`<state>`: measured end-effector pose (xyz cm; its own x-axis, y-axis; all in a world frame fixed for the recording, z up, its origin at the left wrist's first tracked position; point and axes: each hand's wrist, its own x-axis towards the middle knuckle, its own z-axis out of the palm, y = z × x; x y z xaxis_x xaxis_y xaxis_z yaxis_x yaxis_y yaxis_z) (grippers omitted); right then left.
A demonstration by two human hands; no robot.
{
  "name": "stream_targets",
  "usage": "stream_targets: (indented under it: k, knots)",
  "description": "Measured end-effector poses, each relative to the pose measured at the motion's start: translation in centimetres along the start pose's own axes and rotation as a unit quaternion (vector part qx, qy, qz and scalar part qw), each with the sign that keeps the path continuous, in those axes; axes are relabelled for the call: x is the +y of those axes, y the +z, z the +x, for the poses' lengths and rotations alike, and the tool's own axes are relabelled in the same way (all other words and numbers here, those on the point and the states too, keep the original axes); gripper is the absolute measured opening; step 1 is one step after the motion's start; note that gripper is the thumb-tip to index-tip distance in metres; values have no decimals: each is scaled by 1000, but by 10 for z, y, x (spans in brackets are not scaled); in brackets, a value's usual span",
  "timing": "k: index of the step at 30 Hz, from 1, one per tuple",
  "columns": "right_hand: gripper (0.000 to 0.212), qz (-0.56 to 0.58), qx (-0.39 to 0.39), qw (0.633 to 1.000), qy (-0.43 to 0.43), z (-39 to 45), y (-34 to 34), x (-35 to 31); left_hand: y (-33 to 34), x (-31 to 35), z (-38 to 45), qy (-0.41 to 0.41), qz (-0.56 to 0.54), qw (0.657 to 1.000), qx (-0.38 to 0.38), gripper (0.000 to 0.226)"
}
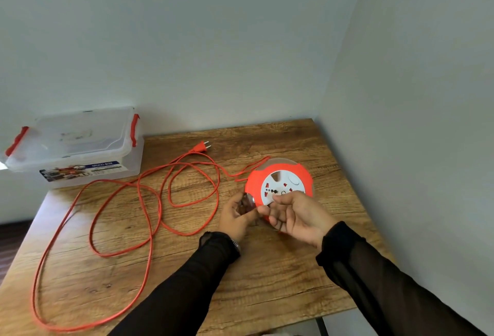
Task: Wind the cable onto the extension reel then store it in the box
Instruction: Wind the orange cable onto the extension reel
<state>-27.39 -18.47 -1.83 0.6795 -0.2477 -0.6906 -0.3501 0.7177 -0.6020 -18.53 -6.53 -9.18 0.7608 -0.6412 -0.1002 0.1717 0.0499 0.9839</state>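
Note:
An orange extension reel (256, 178) with a white socket face lies on the wooden table (267, 282) at the right. Its orange cable (149, 202) sprawls in loose loops over the table's left half and ends in a plug (201, 147) near the back. My left hand (236, 216) holds the reel's near left edge with curled fingers. My right hand (296, 215) lies over the reel's near side, fingers curled on its rim and thumb on the white face. A clear plastic box (80, 148) with red latches stands at the back left, lid on.
The table stands in a corner, with walls right behind it and along its right side. The box overhangs the table's back left corner. Bare wood shows in the foreground between my arms.

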Motion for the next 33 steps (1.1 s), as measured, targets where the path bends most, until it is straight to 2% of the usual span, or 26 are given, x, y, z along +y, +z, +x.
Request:
stream_targets:
  k: [2,4,5,6,7,9,10,11,13,18,21,25,29,31,33]
  knots:
    - [13,-53,7,999,-12,-4,-1,1,0,0,-1,-2,-12,1000,-3,29]
    - [13,-176,33,983,-37,-11,-7,0,2,2,-1,-9,-31,999,-9,30]
    - [15,-263,60,960,-70,-15,-11,-1,3,3,-1,-12,-45,999,-16,32]
    - [22,-367,95,918,-120,-19,-16,-3,4,4,-2,-15,-57,998,-21,34]
    - [34,-489,131,842,-186,-23,-21,-6,4,5,-2,-20,-68,997,-23,34]
    - [49,-730,152,598,-293,-28,-28,-14,3,6,-2,-22,-77,997,-23,35]
    - [51,-802,127,489,-318,-29,-28,-20,4,6,-2,-20,-73,997,-23,36]
    - [52,-850,85,410,-320,-29,-26,-26,4,6,-3,-20,-68,997,-23,37]
    - [52,-901,15,320,-291,-28,-20,-39,4,7,-4,-24,-66,997,-20,35]
    - [49,-938,-66,159,-301,-23,-18,-44,2,7,-3,-29,-70,997,-27,36]
    - [49,-943,-83,112,-303,-18,-18,-47,1,6,-2,-30,-63,997,-29,34]
    - [57,-956,-107,104,-251,-9,-11,-58,-1,4,-1,-33,-69,996,-43,37]
    - [61,-961,-110,72,-244,-4,-2,-63,-2,0,0,-37,-75,996,-36,36]
    - [58,-957,-99,79,-262,-2,-1,-61,-2,-1,2,-33,-69,996,-34,34]
    - [59,-949,-75,122,-281,-1,-5,-59,-3,-3,3,-28,-62,997,-32,35]
